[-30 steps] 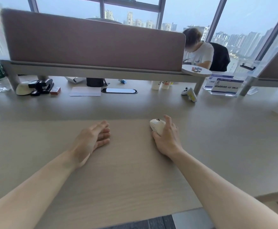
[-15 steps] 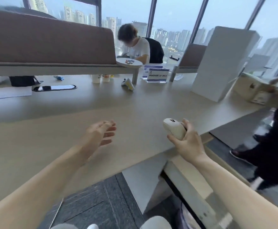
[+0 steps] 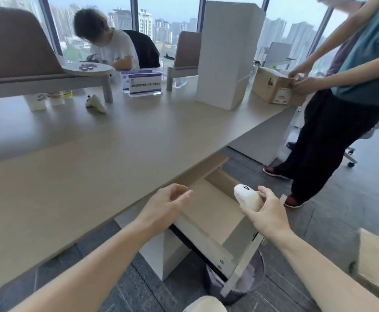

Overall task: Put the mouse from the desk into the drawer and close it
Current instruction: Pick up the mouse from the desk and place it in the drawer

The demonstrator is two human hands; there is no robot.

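Mouse point(image 3: 248, 197) in right hand point(image 3: 265, 216) above open drawer point(image 3: 208, 212), writing unreadable

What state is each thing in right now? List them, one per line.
mouse: held in the air above the drawer, not yet inside.
drawer: pulled open, its visible floor bare.
right hand: closed around the mouse.
left hand: open, empty, near the desk edge.
desk: mouse no longer on it.
cardboard box: on the far desk, gripped by a standing person.
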